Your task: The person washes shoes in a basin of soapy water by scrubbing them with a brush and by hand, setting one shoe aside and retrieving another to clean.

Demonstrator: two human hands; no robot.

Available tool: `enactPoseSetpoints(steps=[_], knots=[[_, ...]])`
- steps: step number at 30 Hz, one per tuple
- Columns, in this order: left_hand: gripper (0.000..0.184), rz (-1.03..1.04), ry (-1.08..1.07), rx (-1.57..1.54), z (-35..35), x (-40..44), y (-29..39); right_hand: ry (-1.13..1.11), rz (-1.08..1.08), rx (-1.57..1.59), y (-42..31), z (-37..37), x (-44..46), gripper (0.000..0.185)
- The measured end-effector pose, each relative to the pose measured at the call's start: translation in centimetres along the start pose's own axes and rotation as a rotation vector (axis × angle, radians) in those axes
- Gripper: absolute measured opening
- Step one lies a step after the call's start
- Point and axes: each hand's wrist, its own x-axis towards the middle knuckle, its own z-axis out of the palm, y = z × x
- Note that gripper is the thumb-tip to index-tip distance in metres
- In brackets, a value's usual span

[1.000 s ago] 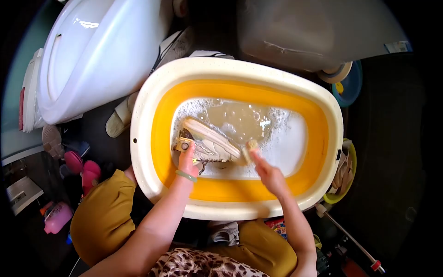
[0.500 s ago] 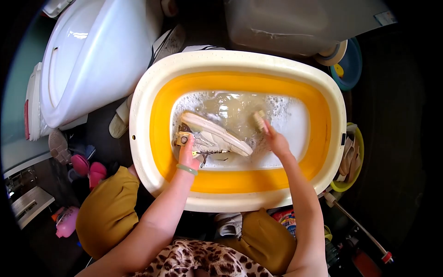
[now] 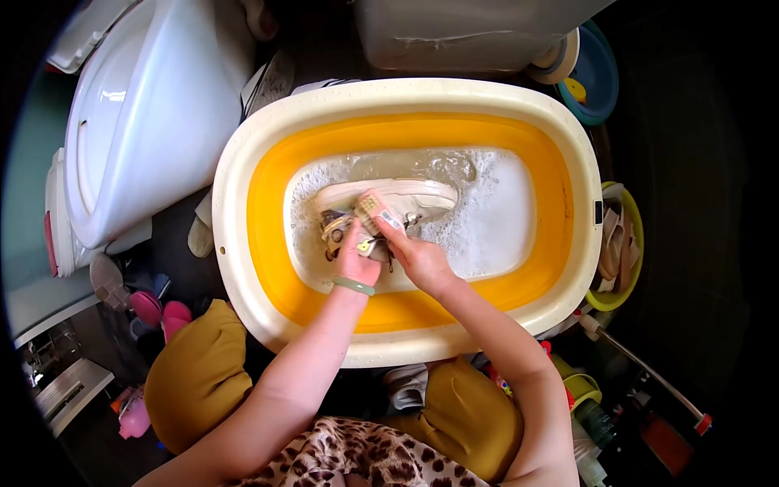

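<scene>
A light-coloured sneaker with a thick pale sole lies on its side in soapy water inside a yellow and cream wash basin. My left hand, with a green bangle at the wrist, is closed on the shoe near its heel and opening. In my right hand is a small scrub brush, its bristle block pressed against the side of the shoe. The brush covers part of the upper, and the dark laces show just below it.
A white tub stands at the left, with pink slippers below it. Right of the basin is a yellow-green bucket holding shoes. A grey bin and a blue basin stand behind. A metal pole lies at the lower right.
My right hand has brought the brush leftward from over the water onto the shoe. The shoe now lies more level, its toe higher, and my left hand has shifted slightly right.
</scene>
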Motion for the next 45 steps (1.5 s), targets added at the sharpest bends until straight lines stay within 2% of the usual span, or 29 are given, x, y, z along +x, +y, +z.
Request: enactPoseSetpoints(steps=[3, 7, 8, 10, 13, 15, 16, 17, 19, 22, 23, 25, 27, 28, 29, 31, 33, 34, 35, 37, 38, 41, 43, 45], knots=[[0.049, -0.07, -0.063, 0.072, 0.0, 0.6, -1.0, -0.025, 0.094, -0.106, 2.0, -1.7, 0.7, 0.052], [0.047, -0.05, -0.011, 0.07, 1.7, 0.8, -1.1, 0.247, 0.238, 0.073, 4.0, -3.2, 1.1, 0.051], [0.047, -0.033, -0.016, 0.067, 2.2, 0.8, -1.0, 0.248, 0.236, 0.071, 3.9, -3.0, 1.2, 0.051], [0.047, -0.044, -0.029, 0.057, 2.8, 0.6, -0.9, 0.411, 0.19, 0.21, 2.9, -2.3, 1.3, 0.052], [0.05, -0.072, -0.111, 0.046, 2.4, 0.0, -0.8, 0.026, 0.036, 0.083, -0.4, -0.5, 0.1, 0.052], [0.052, -0.039, 0.079, 0.134, 1.7, -0.3, -0.5, -0.044, 0.025, 0.055, 0.0, -1.3, 0.0, 0.052], [0.053, -0.063, 0.033, 0.054, 1.1, -0.5, -0.4, -0.113, 0.014, 0.016, 0.7, -1.9, -0.2, 0.052], [0.053, -0.063, 0.028, 0.058, 0.8, -0.3, -0.4, -0.107, 0.014, 0.014, 2.2, -2.6, -0.1, 0.052], [0.053, -0.013, 0.058, 0.053, 1.7, -0.4, 0.0, 0.227, 0.183, -0.007, 4.7, -3.9, 0.5, 0.052], [0.052, 0.005, 0.035, 0.03, 2.3, -0.5, -0.1, 0.261, 0.248, 0.048, 3.6, -3.9, 1.2, 0.052], [0.052, 0.012, 0.026, 0.008, 2.0, -0.4, -0.2, 0.257, 0.103, 0.197, 2.2, -2.3, 1.0, 0.053], [0.054, -0.012, 0.011, 0.025, 2.1, -0.8, 0.0, 0.022, -0.095, 0.066, -1.8, 0.0, 0.1, 0.048], [0.056, -0.064, 0.039, 0.077, 1.6, -1.7, 0.4, 0.044, 0.0, 0.058, 0.1, -0.3, -0.1, 0.05], [0.056, -0.009, 0.03, 0.05, 1.0, -1.3, 0.2, 0.056, 0.08, 0.044, 1.3, -0.9, 0.0, 0.051], [0.056, -0.013, 0.023, 0.06, 1.3, -1.1, 0.5, 0.054, 0.256, 0.024, 1.7, -3.5, 0.2, 0.047], [0.054, 0.026, 0.067, -0.003, 2.1, -1.3, 1.0, 0.292, 0.394, 0.087, 6.0, -4.0, 1.1, 0.047], [0.052, 0.001, 0.068, -0.055, 3.1, -1.4, 1.4, 0.453, 0.274, 0.238, 7.0, -3.5, 1.5, 0.048], [0.052, 0.022, 0.11, -0.093, 3.3, -1.3, 1.7, 0.355, 0.294, 0.174, 5.2, -3.3, 1.8, 0.05], [0.052, 0.043, 0.163, -0.131, 3.2, -1.5, 1.9, 0.402, 0.12, 0.216, 3.3, -2.2, 1.9, 0.05], [0.051, 0.037, 0.184, -0.128, 3.5, -2.2, 2.3, 0.246, -0.047, 0.102, -0.3, -1.5, 1.5, 0.049], [0.051, 0.031, 0.234, -0.102, 3.5, -2.3, 2.6, 0.253, -0.039, 0.107, 0.5, -1.0, 1.5, 0.049], [0.05, 0.037, 0.255, -0.122, 3.1, -2.2, 3.0, 0.263, 0.229, -0.067, 5.1, -2.2, 3.0, 0.043], [0.049, 0.052, 0.265, -0.17, 3.2, -2.0, 2.9, 0.335, 0.344, 0.007, 8.2, -3.9, 3.6, 0.044], [0.049, 0.054, 0.244, -0.165, 3.7, -2.1, 2.7, 0.344, 0.249, 0.098, 6.8, -3.7, 3.4, 0.045]])
